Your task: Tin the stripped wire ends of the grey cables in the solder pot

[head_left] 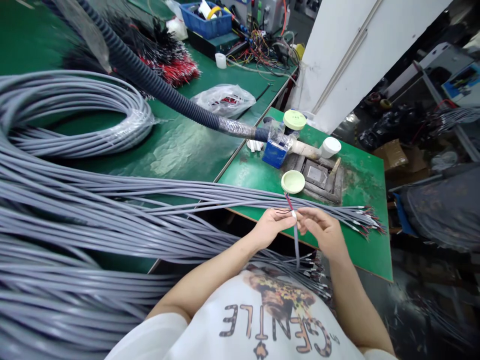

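Between my hands stands the stripped end of a grey cable (pixel 296 247), with a white band just below its split red and dark wires (pixel 288 200). My left hand (pixel 270 229) is closed, its thumb and fingers pinching the cable at the white band, where dark wires run over the fingers. From the other side my right hand (pixel 324 231) curls its fingers in against the same spot; its fingertips are partly hidden. Just beyond the hands lies a bundle of grey cables (pixel 255 196), their stripped ends (pixel 369 220) on the green table at right.
A pale green bowl (pixel 293 181) sits beside a dark square tray (pixel 317 175). A ribbed black hose (pixel 165 95) crosses overhead to a blue box (pixel 275 152). Coiled grey cable (pixel 123 135) fills the left. More cable ends (pixel 315 272) hang near my lap. A white pillar (pixel 337 50) rises behind.
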The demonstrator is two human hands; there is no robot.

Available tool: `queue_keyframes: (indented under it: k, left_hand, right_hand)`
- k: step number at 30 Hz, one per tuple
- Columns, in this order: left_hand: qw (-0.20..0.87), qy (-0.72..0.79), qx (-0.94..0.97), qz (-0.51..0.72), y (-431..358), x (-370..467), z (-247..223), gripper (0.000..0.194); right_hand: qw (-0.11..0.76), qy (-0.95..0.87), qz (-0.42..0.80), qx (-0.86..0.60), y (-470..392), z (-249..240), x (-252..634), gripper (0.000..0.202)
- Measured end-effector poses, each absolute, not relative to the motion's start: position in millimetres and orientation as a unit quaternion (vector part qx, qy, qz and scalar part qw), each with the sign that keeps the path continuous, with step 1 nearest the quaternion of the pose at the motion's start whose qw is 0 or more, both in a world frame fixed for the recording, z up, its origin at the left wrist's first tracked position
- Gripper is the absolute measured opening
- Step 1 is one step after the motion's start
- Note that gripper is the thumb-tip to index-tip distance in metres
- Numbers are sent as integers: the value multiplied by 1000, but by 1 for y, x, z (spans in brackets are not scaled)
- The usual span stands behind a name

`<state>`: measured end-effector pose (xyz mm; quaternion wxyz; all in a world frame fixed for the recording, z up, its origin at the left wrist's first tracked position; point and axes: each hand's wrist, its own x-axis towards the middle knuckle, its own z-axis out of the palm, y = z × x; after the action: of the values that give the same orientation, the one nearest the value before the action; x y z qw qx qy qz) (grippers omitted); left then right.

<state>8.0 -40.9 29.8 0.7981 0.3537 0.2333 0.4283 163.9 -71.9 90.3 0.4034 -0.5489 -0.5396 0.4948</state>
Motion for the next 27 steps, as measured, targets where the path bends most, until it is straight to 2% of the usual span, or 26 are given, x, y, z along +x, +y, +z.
queue_keyframes:
  k: [3,6,11,17,22,27]
  left_hand:
    - [820,226,369,375,-45,5,29,29]
    - [825,220,389,346,-49,5,31,30]
    - [788,250,399,397,-51,2,26,27]
    - [786,281,332,440,-46,-1,22,31]
    - [819,252,282,432,-45,1,23,32]
    - [837,242,257,418,-43,0,22,32]
  right_hand:
    - [375,-611,409,-565,-56,106,169,16]
    - [342,-651,386,-557,-44,117,161,11]
    - [418,-624,352,-559,-41,113,146,13]
    - [531,-524,398,-534,-44,82,145,7]
    - [533,-509,408,-539,-44,74,149,8]
    - [509,-571,331,-552,-48,80,156,10]
